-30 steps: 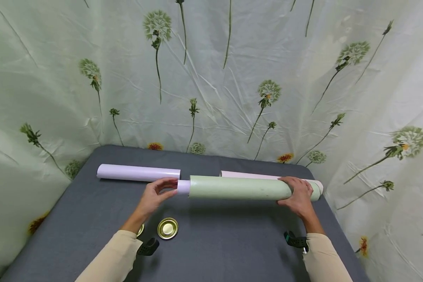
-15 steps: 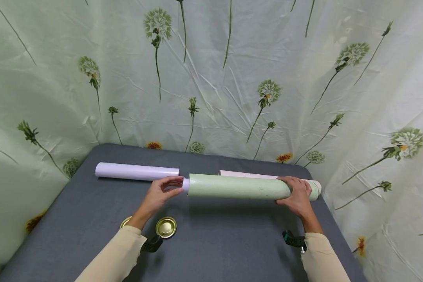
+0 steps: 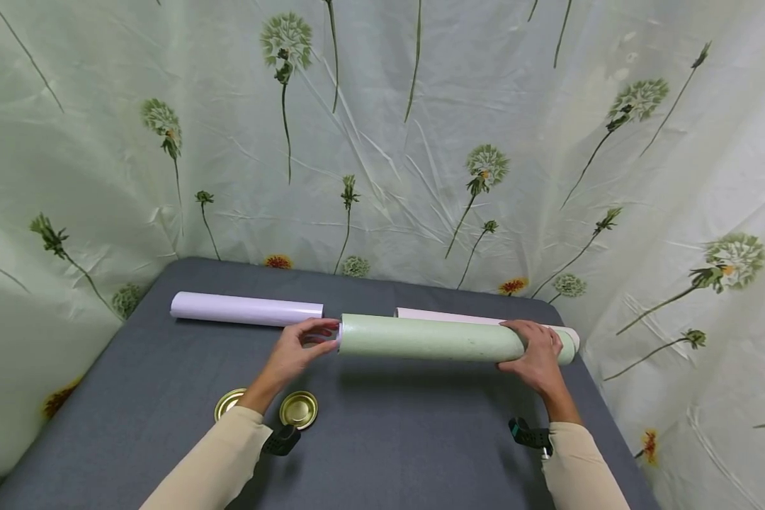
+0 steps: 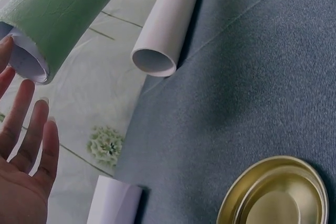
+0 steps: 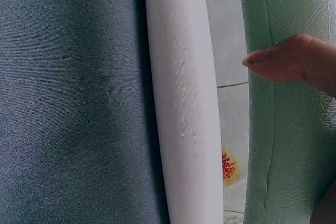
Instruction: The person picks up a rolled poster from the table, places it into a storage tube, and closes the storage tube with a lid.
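From the head view, I had the green paper roll point(image 3: 430, 338) lifted just above the grey tabletop point(image 3: 389, 439), lying crosswise. My right hand point(image 3: 535, 355) was wrapped around it near its right end, fingers curled over the top. My left hand point(image 3: 296, 350) was at the roll's left end, fingers fairly straight against the rim, where only a thin sliver of the white inner sheet point(image 3: 339, 333) showed. I judged the inner sheet nearly pushed home, with just that last edge left to seat. A lilac roll point(image 3: 245, 309) lay behind and to the left of the green roll, a pale pink roll point(image 3: 446, 316) right behind it, and two gold lids point(image 3: 298, 409) in front of it, to the left.

From the left wrist view, my left hand point(image 4: 23, 156) was spread, fingers straight, close to the green roll's point(image 4: 63, 9) open mouth; whether they touched the rim I couldn't tell there.

From the right wrist view, my thumb point(image 5: 286, 61) pressed the green roll's point(image 5: 289, 145) textured skin, the pale pink roll point(image 5: 184, 103) just beside it.
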Demonstrator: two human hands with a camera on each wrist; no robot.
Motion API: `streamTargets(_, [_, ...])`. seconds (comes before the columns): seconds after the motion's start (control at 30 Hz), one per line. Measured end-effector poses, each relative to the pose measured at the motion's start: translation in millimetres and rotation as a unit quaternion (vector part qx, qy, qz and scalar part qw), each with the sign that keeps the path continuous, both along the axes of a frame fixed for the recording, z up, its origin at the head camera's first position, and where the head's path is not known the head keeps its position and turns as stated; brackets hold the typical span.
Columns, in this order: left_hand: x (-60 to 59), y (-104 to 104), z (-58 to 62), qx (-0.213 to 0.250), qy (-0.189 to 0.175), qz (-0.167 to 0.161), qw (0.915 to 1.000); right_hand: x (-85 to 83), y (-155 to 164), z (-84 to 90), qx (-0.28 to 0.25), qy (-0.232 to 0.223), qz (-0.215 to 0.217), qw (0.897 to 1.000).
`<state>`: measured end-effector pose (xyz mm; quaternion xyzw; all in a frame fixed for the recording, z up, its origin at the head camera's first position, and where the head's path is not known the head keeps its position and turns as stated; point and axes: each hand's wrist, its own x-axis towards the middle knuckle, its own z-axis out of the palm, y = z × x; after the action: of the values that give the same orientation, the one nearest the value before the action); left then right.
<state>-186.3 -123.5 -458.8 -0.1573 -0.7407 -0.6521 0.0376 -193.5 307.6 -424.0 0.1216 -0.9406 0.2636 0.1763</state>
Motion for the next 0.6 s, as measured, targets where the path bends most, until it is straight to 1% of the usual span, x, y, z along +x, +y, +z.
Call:
streamTargets(0.23, [-1.1,7.6,1.0,-0.009,-0.007,-0.011,0.9999,0.0,1.6,0.0,0.003,0.014,0.001,1.0])
streamTargets(0.4, [-0.4,10.0,1.4,-0.01,-0.013,-0.004,0.9999,0.2,0.9,-1.1,0.0,0.009,0.002,1.0])
streamTargets(0.6, [-1.1,12.1,0.4,-0.022,0.01,-0.002,0.9997,2.5,0.2,-0.6,-0.007,0.008,-0.003,1.0])
